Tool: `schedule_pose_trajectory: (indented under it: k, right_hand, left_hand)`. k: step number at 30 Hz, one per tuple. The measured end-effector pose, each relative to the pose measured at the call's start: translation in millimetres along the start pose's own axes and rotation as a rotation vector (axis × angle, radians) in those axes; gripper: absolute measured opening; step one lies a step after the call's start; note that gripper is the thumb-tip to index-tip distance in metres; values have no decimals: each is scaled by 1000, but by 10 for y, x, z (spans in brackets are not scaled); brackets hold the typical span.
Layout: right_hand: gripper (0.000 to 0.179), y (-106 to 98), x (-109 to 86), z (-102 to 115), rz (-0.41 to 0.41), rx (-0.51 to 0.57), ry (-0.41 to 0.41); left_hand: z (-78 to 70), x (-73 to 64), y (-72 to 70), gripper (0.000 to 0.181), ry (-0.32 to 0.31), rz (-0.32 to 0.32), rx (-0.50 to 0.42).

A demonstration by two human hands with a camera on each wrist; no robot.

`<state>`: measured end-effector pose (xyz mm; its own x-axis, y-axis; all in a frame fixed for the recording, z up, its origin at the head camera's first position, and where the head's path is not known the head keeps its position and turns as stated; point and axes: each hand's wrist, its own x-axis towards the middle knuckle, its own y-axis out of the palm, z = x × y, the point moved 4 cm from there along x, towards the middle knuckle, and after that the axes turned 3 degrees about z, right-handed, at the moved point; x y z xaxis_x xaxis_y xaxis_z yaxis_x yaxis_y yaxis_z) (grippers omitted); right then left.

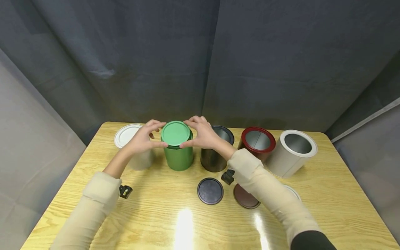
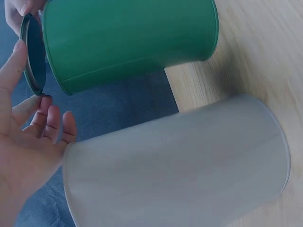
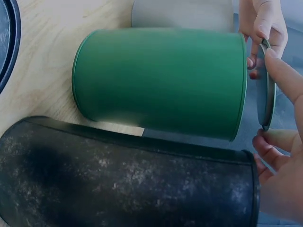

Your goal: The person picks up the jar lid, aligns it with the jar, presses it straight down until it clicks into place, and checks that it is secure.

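Note:
A round green lid (image 1: 175, 133) is held by its edge between both hands, just above the mouth of a green can (image 1: 179, 159). In the wrist views a narrow gap shows between lid and can rim. My left hand (image 1: 144, 138) pinches the lid's left side between thumb and fingers. On the opposite side my right hand (image 1: 203, 133) pinches it the same way. Close under the left hand stands a white can (image 2: 175, 165) wearing a white lid (image 1: 126, 134). Beside the right hand is a black can (image 3: 132, 175) with its top uncovered.
Farther right stand an uncovered dark red can (image 1: 258, 140) and an uncovered white can (image 1: 292, 152). In front lie a black lid (image 1: 210, 191), a brown-red lid (image 1: 245, 197) and a white lid (image 1: 293, 191), partly behind the right sleeve. A dark curtain (image 1: 200, 62) hangs behind the table.

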<state>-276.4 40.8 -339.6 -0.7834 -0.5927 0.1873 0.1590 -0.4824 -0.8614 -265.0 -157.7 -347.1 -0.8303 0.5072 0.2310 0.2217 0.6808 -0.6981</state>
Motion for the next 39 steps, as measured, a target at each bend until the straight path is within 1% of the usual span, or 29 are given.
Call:
schedule_pose_trajectory:
  k: [3, 7, 14, 22, 29, 31, 34, 39]
  right_hand:
    - [81, 14, 13, -24, 18, -24, 14]
    - [81, 40, 30, -42, 41, -30, 30]
    - [81, 77, 19, -56, 63, -59, 69]
    - [81, 91, 18, -73, 71, -90, 79]
    - [81, 66, 4, -75, 114, -126, 87]
    - [79, 45, -5, -83, 103, -122, 82]
    - [70, 18, -20, -104, 68, -100, 70]
    - [61, 13, -27, -140, 33, -63, 59]
  left_hand:
    - [12, 33, -1, 66, -15, 27, 23]
    - [38, 49, -2, 66, -36, 53, 46]
    - [70, 82, 11, 63, -30, 106, 59]
    - [94, 109, 26, 62, -32, 135, 74]
    - [98, 111, 7, 63, -17, 179, 115]
    - [82, 108, 5, 63, -18, 180, 118]
    - [78, 106, 8, 62, -17, 175, 127]
    - [75, 104, -1, 61, -36, 159, 133]
